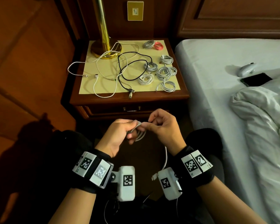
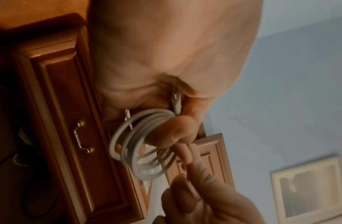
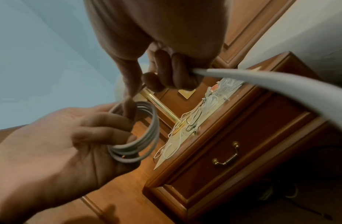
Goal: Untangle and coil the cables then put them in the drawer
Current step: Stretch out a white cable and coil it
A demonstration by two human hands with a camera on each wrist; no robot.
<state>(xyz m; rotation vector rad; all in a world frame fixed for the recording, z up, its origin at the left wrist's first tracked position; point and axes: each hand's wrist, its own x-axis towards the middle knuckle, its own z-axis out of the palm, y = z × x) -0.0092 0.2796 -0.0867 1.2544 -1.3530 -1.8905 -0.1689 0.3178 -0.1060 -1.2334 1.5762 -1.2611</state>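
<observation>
A white cable coil (image 1: 140, 135) hangs in front of the closed drawer (image 1: 131, 109), wound round the fingers of my left hand (image 1: 120, 135), which grips it. My right hand (image 1: 162, 126) pinches a strand at the coil's top; the free tail (image 1: 165, 159) drops past that wrist. In the left wrist view the coil (image 2: 139, 144) sits under the thumb. In the right wrist view the coil (image 3: 147, 136) loops round the left hand (image 3: 70, 136), and the tail (image 3: 281, 84) runs out of my right hand (image 3: 162, 75). Loose white cables (image 1: 103, 73) and a black cable (image 1: 132, 65) lie tangled on the nightstand (image 1: 129, 97).
Several coiled cable bundles (image 1: 163, 71), one of them pink (image 1: 158, 46), lie on the nightstand's right side. A brass lamp (image 1: 103, 29) stands at its back left. To the right is a bed (image 1: 217, 62) with a phone (image 1: 256, 79) and a crumpled sheet.
</observation>
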